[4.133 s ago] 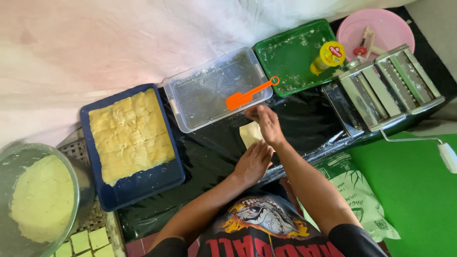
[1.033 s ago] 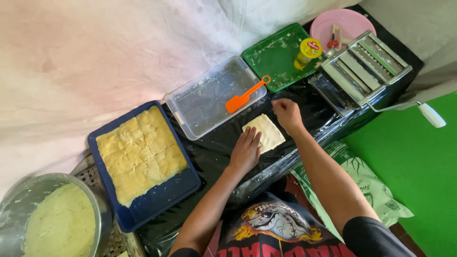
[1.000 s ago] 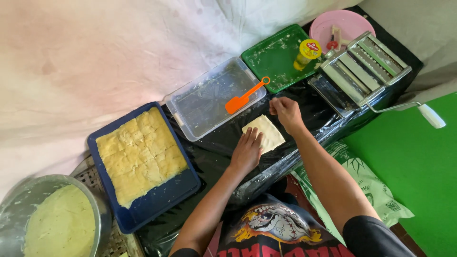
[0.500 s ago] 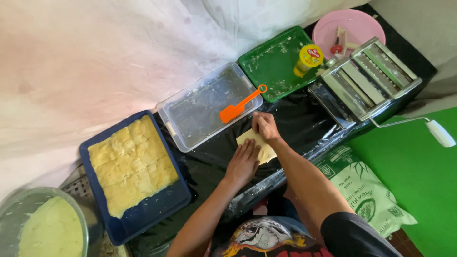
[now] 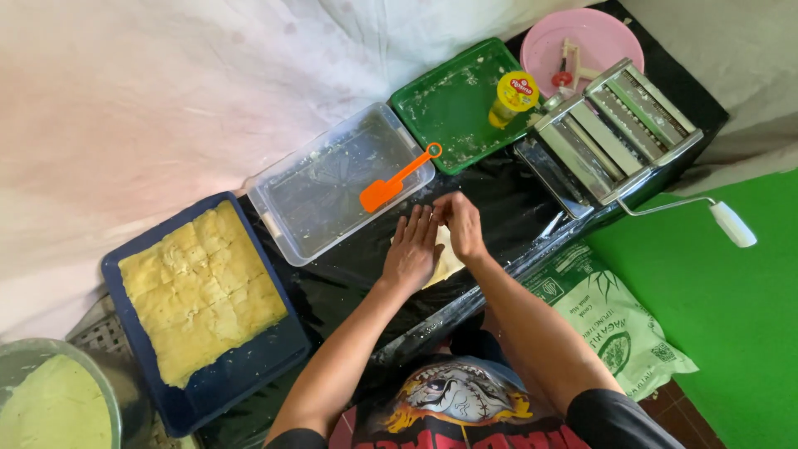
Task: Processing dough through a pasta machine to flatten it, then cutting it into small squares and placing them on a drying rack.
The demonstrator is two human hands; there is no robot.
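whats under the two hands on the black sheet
A flat pale dough piece lies beneath the left hand and right hand, on the black sheet. Only its right edge shows; the hands cover the rest, so its full shape is hidden.

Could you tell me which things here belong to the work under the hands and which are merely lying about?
In hand:
left hand and right hand, flat on the pale dough sheet
black work surface

Lying about:
orange spatula on the clear tub
blue tray of dough squares
green tray
pasta roller
pink bowl
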